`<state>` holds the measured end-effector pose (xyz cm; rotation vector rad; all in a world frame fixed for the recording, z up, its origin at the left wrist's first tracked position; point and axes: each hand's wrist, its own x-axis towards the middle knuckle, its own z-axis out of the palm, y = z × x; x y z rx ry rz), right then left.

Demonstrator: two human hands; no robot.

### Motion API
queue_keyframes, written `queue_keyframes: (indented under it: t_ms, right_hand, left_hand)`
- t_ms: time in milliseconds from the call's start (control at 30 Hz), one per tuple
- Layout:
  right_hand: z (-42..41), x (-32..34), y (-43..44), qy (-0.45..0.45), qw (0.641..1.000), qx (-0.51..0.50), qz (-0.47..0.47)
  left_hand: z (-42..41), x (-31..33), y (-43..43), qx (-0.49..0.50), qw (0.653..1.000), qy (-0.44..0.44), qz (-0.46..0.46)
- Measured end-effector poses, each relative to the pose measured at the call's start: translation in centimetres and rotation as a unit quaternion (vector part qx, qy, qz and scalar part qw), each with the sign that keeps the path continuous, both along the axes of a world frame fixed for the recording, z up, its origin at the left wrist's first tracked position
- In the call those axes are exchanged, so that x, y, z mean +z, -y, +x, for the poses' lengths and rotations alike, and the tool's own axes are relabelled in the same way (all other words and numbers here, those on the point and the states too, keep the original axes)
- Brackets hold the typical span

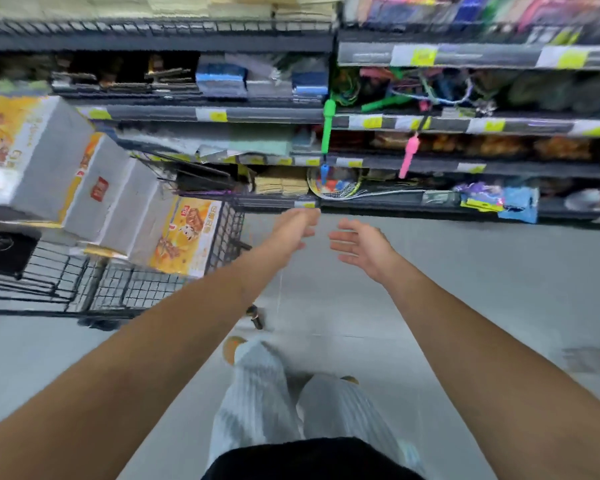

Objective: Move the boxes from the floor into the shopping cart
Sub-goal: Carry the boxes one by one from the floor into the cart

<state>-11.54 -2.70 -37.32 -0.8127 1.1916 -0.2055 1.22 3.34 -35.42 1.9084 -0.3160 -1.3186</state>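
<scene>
Both my hands are empty. My right hand is spread open with the palm turned inward. My left hand is reached out just beside it, fingers loose and gripping nothing, though blur softens them. Below my fingers is only bare floor; I see no box there. Far off to the right of my right fingers lies a grey smear, too blurred for me to call it a box.

The boxes I can make out are already in the shopping cart, well to the left of my left fingers. They are piled above its wire rim and look tilted.

That pile is my main worry. If I drop another box on top or nudge it with my forearm, I judge the upper box could slide off, because it leans and nothing fences it in. The cart sits on a wheel, so a shove while loading could roll it away from me. Just beyond my fingertips, the shelves carry a green handle and a pink one hanging out. A wide swing with a box could snag them.
</scene>
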Motion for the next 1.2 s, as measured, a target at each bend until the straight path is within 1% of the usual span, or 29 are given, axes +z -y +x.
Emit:
queue_keyframes:
  t_ms: [133, 200, 267, 467, 600, 733, 867, 967, 1033, 1200]
  right_hand:
    - [-10.9, 1.5, 2.1, -0.004, 0.995, -0.102, -0.012]
    - [-17.1, 2.0, 2.9, -0.006, 0.986, -0.165, -0.019]
    - [-21.4, 2.2, 3.4, -0.006, 0.978, -0.206, -0.021]
    - [-34.4, 2.4, 2.9, -0.013, 0.942, -0.336, -0.022]
    - [-42.3, 1.7, 2.5, -0.026, 0.916, -0.4, -0.015]
    - [-51.4, 0.7, 3.8, -0.041, 0.885, -0.464, -0.012]
    - [-59.6, -0.3, 5.9, -0.069, 0.869, -0.489, -0.003]
    - [-66.5, -1.0, 7.6, -0.105, 0.859, -0.5, 0.023]
    - [-69.6, -1.3, 8.5, -0.114, 0.853, -0.509, 0.034]
    - [-79.2, -2.4, 10.8, -0.116, 0.817, -0.562, 0.062]
  left_hand:
    - [-9.6, 1.5, 4.1, -0.098, 0.995, -0.008, -0.016]
    - [-15.4, 2.3, 6.1, -0.167, 0.986, -0.009, -0.023]
    - [-19.4, 2.5, 7.4, -0.216, 0.976, -0.01, -0.016]
    - [-32.5, 1.7, 10.7, -0.369, 0.929, -0.009, -0.004]
    - [-40.9, 0.7, 13.1, -0.421, 0.907, -0.015, 0.004]
    - [-51.0, -0.3, 16.8, -0.485, 0.874, -0.038, 0.011]
    - [-60.5, -1.3, 20.9, -0.523, 0.85, -0.053, 0.005]
    - [-67.9, -2.1, 23.8, -0.545, 0.836, -0.06, 0.023]
    - [-71.3, -2.4, 24.7, -0.558, 0.827, -0.059, 0.032]
    - [-82.3, -3.3, 28.1, -0.592, 0.803, -0.044, 0.043]
